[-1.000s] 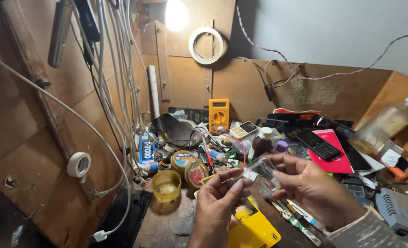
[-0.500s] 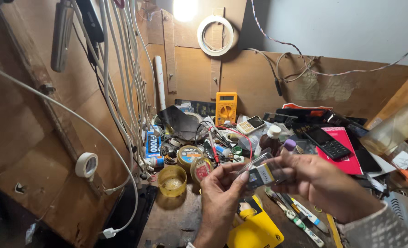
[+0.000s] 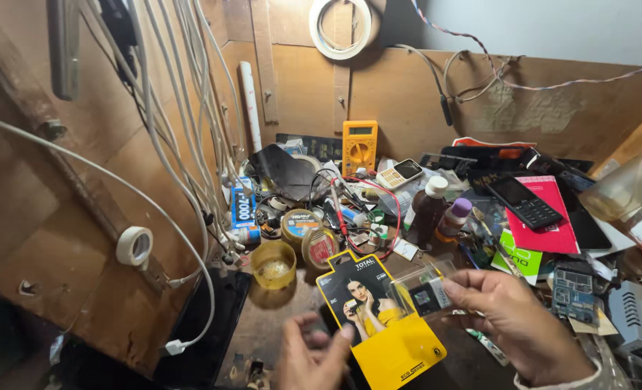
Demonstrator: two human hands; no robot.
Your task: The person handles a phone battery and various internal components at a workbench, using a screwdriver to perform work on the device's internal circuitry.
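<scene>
Both hands are low over the bench: our right hand point(image 3: 512, 325) pinches a small clear plastic pouch with a dark square chip inside point(image 3: 426, 289) between thumb and fingertips, holding it up just above a yellow and black cardboard package with a printed photo point(image 3: 379, 321). Our left hand point(image 3: 310, 354) is blurry at the bottom edge, fingers loosely curled, thumb touching the lower left of that card; we can't tell if it's really gripping it. Just behind the card sit a little amber plastic cup point(image 3: 273, 263) and two round tins point(image 3: 310, 235), tangled with red and black probe leads point(image 3: 350, 209). Further back there's a yellow multimeter point(image 3: 359, 146) leaning on the wooden wall, a brown bottle with a white cap point(image 3: 429, 206), and a black keypad phone point(image 3: 525, 202) lying on a red booklet point(image 3: 552, 217). Off to the left a bunch of white cables point(image 3: 184, 144) hangs down the wall, with a roll of white tape point(image 3: 134, 245) on a peg
</scene>
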